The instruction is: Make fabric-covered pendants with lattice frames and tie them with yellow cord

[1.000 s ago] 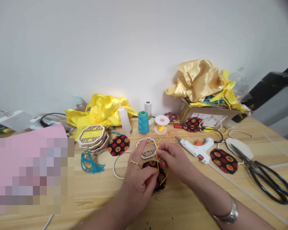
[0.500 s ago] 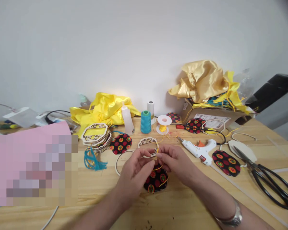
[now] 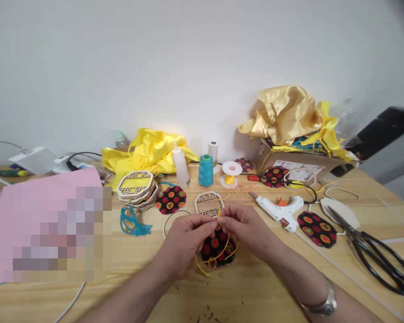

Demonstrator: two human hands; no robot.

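My left hand (image 3: 192, 233) and my right hand (image 3: 245, 226) meet at their fingertips, both pinching a thin yellow cord (image 3: 227, 244). A short end of the cord sticks up above the fingers, and longer strands dangle below. Beneath the hands lies a rounded black fabric piece (image 3: 218, 255) with red and orange flower circles; the cord hangs across it. Just behind the fingers rests a wooden lattice frame (image 3: 202, 199). A thin pale ring (image 3: 166, 222) is partly hidden by my left hand.
Behind stand a blue thread cone (image 3: 206, 171), a yellow cord spool (image 3: 231, 169) and a squeeze bottle (image 3: 181, 166). To the right lie a white glue gun (image 3: 289, 211) and black-handled scissors (image 3: 373, 251). Stacked lattice frames (image 3: 134, 185) and a teal tassel (image 3: 134, 222) are at left.
My left fingers have closed from a looser curl into a pinch against the right fingertips. More yellow cord now hangs below the hands, over the fabric piece.
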